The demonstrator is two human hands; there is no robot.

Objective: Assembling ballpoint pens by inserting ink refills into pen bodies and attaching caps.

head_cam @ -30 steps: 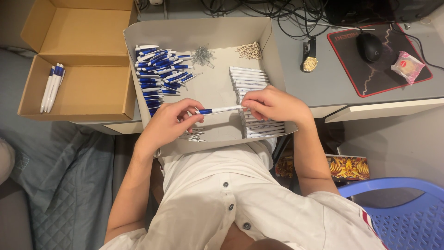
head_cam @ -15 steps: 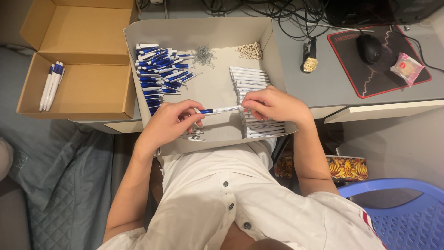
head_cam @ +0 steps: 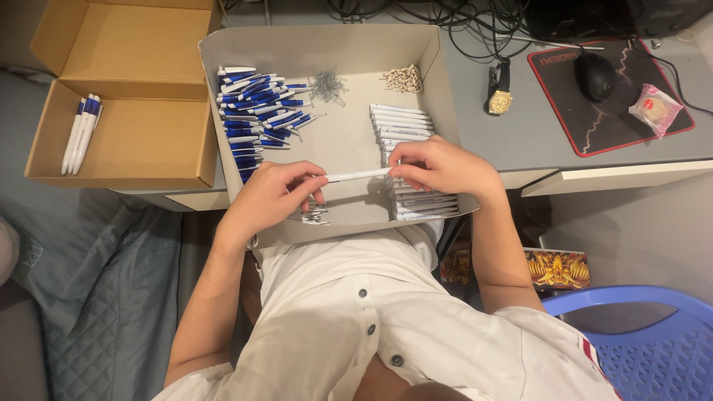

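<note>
White plastic, a slim pen barrel (head_cam: 359,175) is held level between both hands over a grey cardboard tray (head_cam: 438,82). The left hand (head_cam: 276,194) is pinched on one end, the right hand (head_cam: 440,167) is closed on the other. Beneath the right hand a row of white barrels (head_cam: 402,121) is stacked; beyond the left hand blue-and-white pen parts (head_cam: 256,104) are heaped. Further left, finished pens (head_cam: 80,132) lie in a brown box (head_cam: 148,145).

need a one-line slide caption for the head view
Both hands, left hand and right hand, hold a slim white plastic pen barrel over a shallow grey cardboard tray of pen parts.
</note>
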